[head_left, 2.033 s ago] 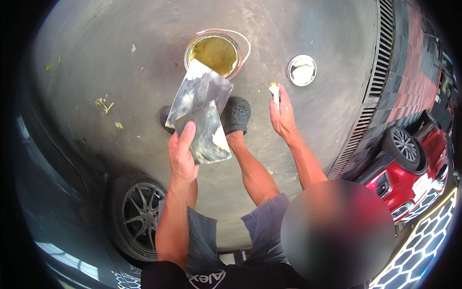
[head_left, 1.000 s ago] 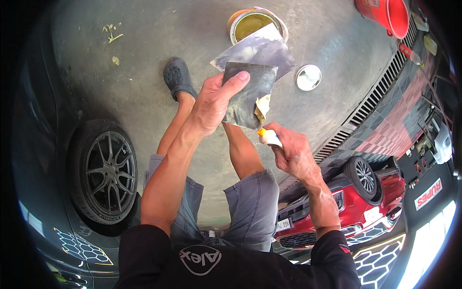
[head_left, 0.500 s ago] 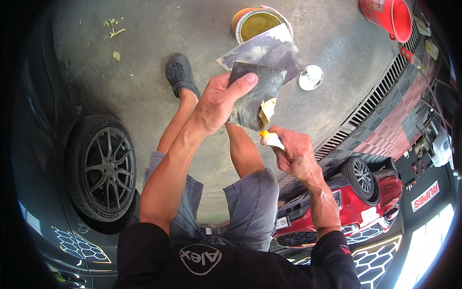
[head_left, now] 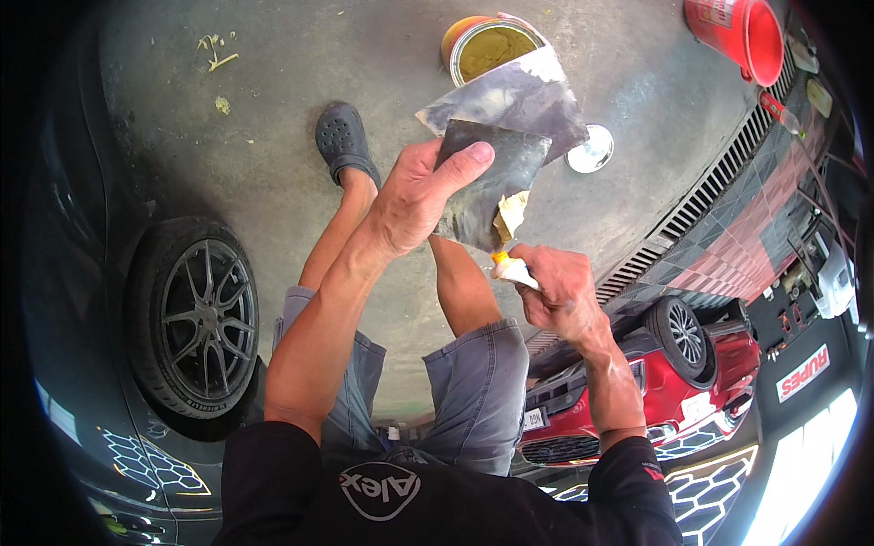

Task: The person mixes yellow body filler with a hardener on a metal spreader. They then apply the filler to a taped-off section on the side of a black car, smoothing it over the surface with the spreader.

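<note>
My left hand [head_left: 414, 196] grips a dark, smudged flat board [head_left: 487, 182], thumb on top and fingers hidden beneath. A dollop of beige putty [head_left: 511, 216] sits near the board's lower right edge. In my right hand [head_left: 563, 289] is a squeezed white tube [head_left: 516, 272], its yellow-orange tip pointing at the board's lower corner just under the putty. Beyond the board, a larger grey-white stained sheet [head_left: 510, 100] overlaps the front of an open can of putty [head_left: 492, 53]; what supports the sheet is hidden.
A round silvery lid [head_left: 590, 148] lies on the floor right of the sheet. A red bucket [head_left: 739, 36] stands far right, near a floor drain grate [head_left: 692, 200]. A dark car's wheel [head_left: 208, 318] is close on my left, a red car [head_left: 646, 373] on the right. Putty scraps [head_left: 218, 59] dot the floor.
The view has shifted slightly. Both hands keep their grips, and the tube's tip stays close to the board's lower corner.
</note>
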### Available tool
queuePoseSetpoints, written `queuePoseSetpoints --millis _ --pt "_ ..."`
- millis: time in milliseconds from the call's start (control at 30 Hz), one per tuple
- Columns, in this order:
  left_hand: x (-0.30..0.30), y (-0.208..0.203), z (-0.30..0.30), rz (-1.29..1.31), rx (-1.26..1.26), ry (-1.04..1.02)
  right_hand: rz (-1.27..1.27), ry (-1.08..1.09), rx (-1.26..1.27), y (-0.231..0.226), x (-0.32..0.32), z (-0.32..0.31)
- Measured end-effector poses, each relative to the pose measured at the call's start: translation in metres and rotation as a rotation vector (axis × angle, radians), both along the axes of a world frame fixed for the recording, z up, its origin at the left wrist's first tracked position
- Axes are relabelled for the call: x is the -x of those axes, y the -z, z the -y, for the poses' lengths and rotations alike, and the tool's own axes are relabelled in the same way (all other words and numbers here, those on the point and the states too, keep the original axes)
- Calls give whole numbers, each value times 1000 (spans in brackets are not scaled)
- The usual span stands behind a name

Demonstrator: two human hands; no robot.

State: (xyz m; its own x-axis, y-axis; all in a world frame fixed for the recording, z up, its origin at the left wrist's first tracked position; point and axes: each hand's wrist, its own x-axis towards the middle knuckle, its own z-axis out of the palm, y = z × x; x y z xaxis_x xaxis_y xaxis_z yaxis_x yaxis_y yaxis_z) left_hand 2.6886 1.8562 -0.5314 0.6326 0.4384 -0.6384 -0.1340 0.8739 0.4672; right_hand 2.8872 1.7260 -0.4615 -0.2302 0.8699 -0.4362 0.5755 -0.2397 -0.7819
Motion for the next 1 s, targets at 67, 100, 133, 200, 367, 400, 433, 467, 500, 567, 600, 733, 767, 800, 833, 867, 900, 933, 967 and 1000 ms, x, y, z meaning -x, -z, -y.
queuePoseSetpoints --millis 67,100,133,200,367,400,433,467,500,567,600,733,767,800,833,867,900,933,967,1000 --pt "-1 0 0 -5 -10 -4 -10 3 -9 1 0 -1" --pt "-1 1 0 -4 -11 -8 -9 3 -11 1 0 -1" --pt "-1 2 1 -3 -13 -11 -8 3 -13 2 0 -2" --pt "-1 3 2 -12 -20 -17 -8 -4 -18 2 -1 -3" --pt "1 6 1 -5 -33 10 -6 8 -31 3 0 -4" --pt "0 5 1 -8 -38 2 -6 17 -36 3 0 -4" --pt "-1 3 0 -11 -44 -6 -6 26 -41 3 1 -4" --pt "-1 2 -1 -4 -36 -8 -11 25 -35 3 0 -4" --pt "-1 2 -2 4 -29 -11 -15 25 -29 4 0 -3" --pt "-1 2 -2 12 -25 -11 -25 18 -16 4 -1 -3" --pt "-1 2 -1 14 -29 -9 -31 12 -9 3 -2 -4" --pt "1 3 -3 -10 -3 10 -117 114 64 -6 -1 -4" --pt "0 2 -4 -1 6 -7 -131 118 75 -8 -1 -6" --pt "-1 0 -4 8 15 -24 -144 122 86 -10 0 -8" --pt "-2 -1 -4 18 24 -42 -157 126 96 -12 1 -10" --pt "-1 0 -3 12 10 -36 -161 121 94 -13 1 -12" --pt "-1 0 -3 6 -4 -31 -166 115 92 -13 2 -13" --pt "-1 0 -2 -1 -18 -26 -171 110 89 -13 2 -13" --pt "-1 0 -3 -1 -28 -22 -147 101 92 -14 2 -13" --pt "-1 -1 -3 -2 -37 -19 -124 92 95 -14 1 -11"
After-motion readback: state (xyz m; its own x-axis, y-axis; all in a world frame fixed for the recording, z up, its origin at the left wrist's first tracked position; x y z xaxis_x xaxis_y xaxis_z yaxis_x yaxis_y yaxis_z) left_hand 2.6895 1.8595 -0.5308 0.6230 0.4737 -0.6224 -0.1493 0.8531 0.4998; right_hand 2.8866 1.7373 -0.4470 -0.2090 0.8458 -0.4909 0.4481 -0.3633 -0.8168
